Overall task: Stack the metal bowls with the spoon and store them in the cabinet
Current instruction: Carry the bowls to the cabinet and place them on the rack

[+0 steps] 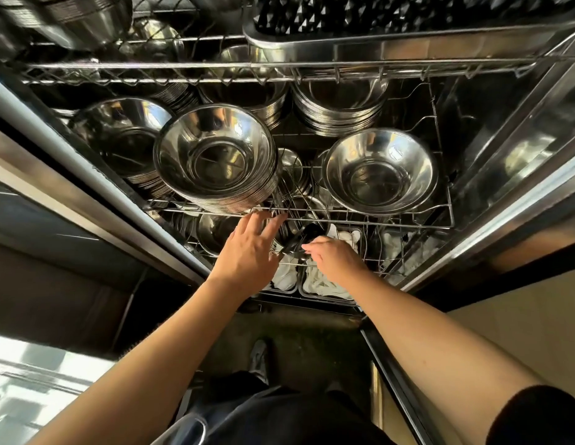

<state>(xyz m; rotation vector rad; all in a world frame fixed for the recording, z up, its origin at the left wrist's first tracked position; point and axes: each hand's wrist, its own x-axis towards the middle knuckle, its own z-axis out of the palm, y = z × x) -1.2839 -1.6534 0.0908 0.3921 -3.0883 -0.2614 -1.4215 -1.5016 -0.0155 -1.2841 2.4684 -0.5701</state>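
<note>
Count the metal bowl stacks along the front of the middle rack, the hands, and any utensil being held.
Bowl stacks, front of middle rack: 3
Hands: 2
Dark utensil, held: 1
Total: 6

Both my hands reach into the cabinet (pixel 491 200), my left hand (pixel 249 252) just beside my right hand (pixel 334 258). Just above my left hand, a tall stack of bowls (pixel 215 159) sits on the wire shelf (pixel 376 216). Left of that stack stands another stack (pixel 122 136). Above and right of my right hand a single bowl (pixel 381 168) rests on the same shelf. Behind these stand two more stacks (pixel 340 104). Below my hands lie folded cloths (pixel 321 284) in trays.
</note>
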